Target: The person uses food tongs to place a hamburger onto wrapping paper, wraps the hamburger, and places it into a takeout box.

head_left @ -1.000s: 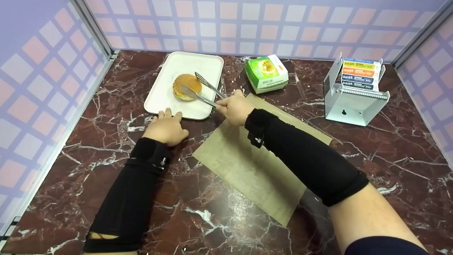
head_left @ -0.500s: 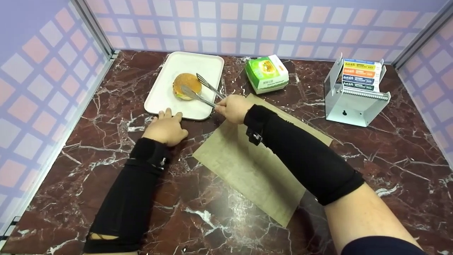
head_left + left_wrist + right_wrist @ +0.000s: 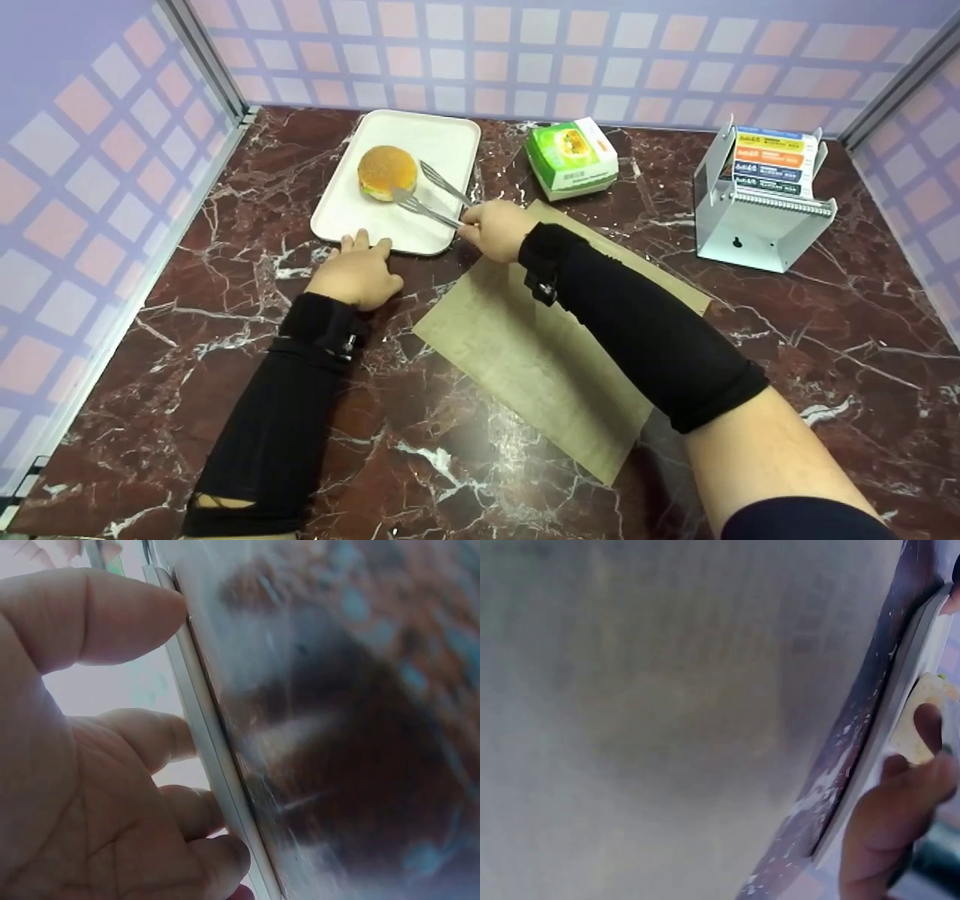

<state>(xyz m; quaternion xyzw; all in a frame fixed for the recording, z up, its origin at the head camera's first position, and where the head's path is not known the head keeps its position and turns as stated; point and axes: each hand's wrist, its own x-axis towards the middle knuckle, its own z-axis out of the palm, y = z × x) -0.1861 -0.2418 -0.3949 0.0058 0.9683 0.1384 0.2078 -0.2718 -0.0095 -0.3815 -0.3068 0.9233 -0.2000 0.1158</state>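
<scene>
A hamburger (image 3: pixel 387 173) with a browned bun top lies on a white tray (image 3: pixel 439 142) at the back left. My right hand (image 3: pixel 496 229) grips metal tongs (image 3: pixel 442 216) by their arms, over the tray's right side. The tongs' arms are spread apart. One tip overlaps the hamburger's near right edge in the head view; I cannot tell whether it touches. The other tip is off to the hamburger's right. My left hand (image 3: pixel 354 275) rests its extended fingertips on the tray's near rim. In the left wrist view its fingers (image 3: pixel 142 736) lie against the tray rim (image 3: pixel 217 746).
A brown sheet of paper (image 3: pixel 540 367) lies under my right forearm. Behind it stands a green and white burger carton (image 3: pixel 574 159). At the right is a metal holder (image 3: pixel 750 232) with several colourful packs. Patterned panels wall the back and sides of the dark marbled table.
The hamburger has shifted left and slightly away on the tray. The tongs' tips have come off its top toward its right side. My left hand stays at the rim; the head view has shifted slightly.
</scene>
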